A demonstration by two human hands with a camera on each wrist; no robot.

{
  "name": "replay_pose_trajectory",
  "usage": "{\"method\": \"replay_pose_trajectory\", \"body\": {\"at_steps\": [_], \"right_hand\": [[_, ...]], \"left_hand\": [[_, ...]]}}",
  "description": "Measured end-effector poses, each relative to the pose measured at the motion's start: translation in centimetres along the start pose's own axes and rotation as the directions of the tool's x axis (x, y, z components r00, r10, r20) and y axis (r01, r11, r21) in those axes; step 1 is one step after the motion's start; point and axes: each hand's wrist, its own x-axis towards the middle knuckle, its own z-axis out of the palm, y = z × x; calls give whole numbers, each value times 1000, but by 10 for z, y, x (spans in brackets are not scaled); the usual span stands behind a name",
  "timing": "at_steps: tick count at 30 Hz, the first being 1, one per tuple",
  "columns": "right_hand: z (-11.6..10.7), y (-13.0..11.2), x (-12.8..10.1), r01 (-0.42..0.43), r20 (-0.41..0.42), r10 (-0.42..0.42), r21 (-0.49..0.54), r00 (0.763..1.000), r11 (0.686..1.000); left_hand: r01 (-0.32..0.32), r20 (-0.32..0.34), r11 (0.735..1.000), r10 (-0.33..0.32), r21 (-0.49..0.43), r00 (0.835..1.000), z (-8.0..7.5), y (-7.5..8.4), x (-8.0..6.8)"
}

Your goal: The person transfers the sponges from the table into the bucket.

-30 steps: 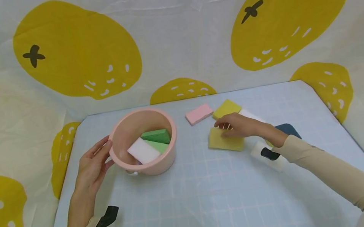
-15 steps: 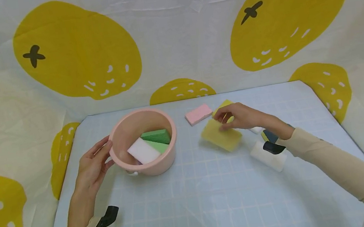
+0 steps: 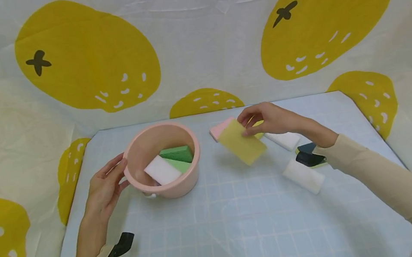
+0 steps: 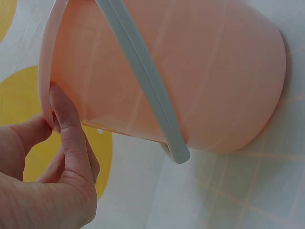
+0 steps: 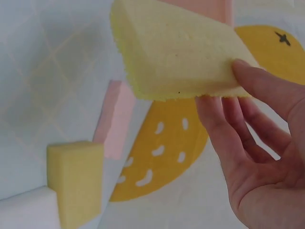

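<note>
My left hand [image 3: 104, 192] pinches the rim of a pink bucket [image 3: 182, 188] at its left side, thumb and fingers on either side of the edge. The left wrist view shows the bucket's grey handle [image 4: 147, 86] hanging down along its wall. Inside lie a white sponge [image 3: 162, 170], a dark green sponge [image 3: 176, 154] and a light green one [image 3: 180, 165]. Right of the bucket, my right hand [image 3: 274, 118] holds a pale yellow sponge [image 3: 241, 143] by one end, tilted and raised off the table. Its thumb presses one face, the fingers the other.
Beyond the raised sponge lie a pink sponge [image 3: 217, 130] and another yellow sponge [image 5: 78, 183]. Two white sponges [image 3: 283, 140] and a dark blue and yellow sponge [image 3: 307, 148] lie near the right forearm. A fruit-print curtain [image 3: 208, 58] stands behind the table.
My right hand has lifted the pale yellow sponge off the table, moving up and slightly left while the sponge tilts. The left hand and the bucket have stayed in place.
</note>
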Motion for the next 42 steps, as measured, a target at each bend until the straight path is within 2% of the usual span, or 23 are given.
{"method": "replay_pose_trajectory", "body": {"at_steps": [9,16,22,32,37,42], "right_hand": [[-5,-14,10,-7,-19,8,84,1000,996],[-6,-31,22,36,-25,-33,119,999,992],[-3,-45,34,6,-21,-3,149,1000,989],[10,-59,58,36,-10,-35,245,999,969],[19,-64,74,68,-13,-67,254,998,965],[34,-70,88,52,6,-57,309,998,950]], "left_hand": [[3,1,1000,-3,-12,1000,0,0,1],[3,-1,1000,-3,-26,1000,0,1,1],[20,-13,1000,-20,-11,1000,0,2,0],[11,-9,1000,-11,-6,1000,0,0,2],[9,-8,1000,-10,-27,1000,0,0,2],[20,-6,999,-21,-28,1000,0,1,1]]}}
